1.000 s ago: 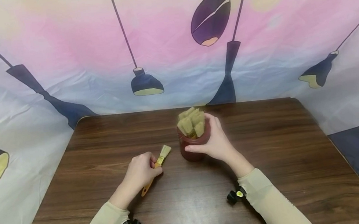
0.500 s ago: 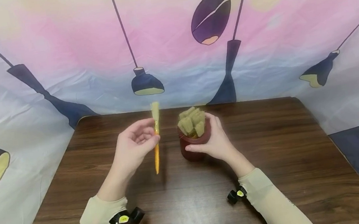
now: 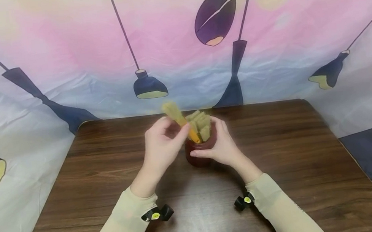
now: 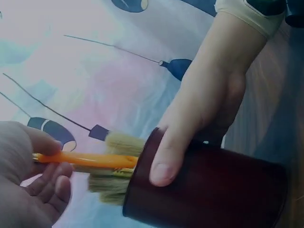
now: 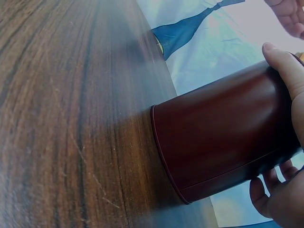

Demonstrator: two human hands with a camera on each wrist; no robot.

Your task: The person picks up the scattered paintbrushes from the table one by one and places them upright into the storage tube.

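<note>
A: Brushes first. We are seeing a dark red cup (image 3: 200,153) standing upright on the desk (image 3: 281,166), packed with paintbrushes (image 3: 202,123) bristles-up. The right hand (image 3: 222,148) is wrapping it, its grip curled round the cup wall with the thumb pressing near the rim, probably to keep the cup from tipping or sliding.

B: And the left hand (image 3: 162,147)?

A: We are watching it pinch an orange-handled brush (image 3: 181,122) between thumb and fingers, just left of the cup and above its rim. The brush is tilting, bristles up and away from the cup, handle end pointing down into the mouth among the other brushes. In the left wrist view the orange handle (image 4: 85,160) is crossing straight to the rim, so the tip looks to be at or just inside the opening; we cannot tell how deep.

B: Why handle-down?

A: We are judging it matches the others, which keeps the bristles clear of the cup floor.

B: What about the surroundings?

A: We are looking at a dark wood-grain desk, the cup sitting toward its far middle. Behind the cup and to both sides a printed cloth backdrop (image 3: 62,61) is hanging, pink fading to pale blue, patterned with dark hanging lamps. Beige sleeves (image 3: 282,208) are covering both forearms.
</note>
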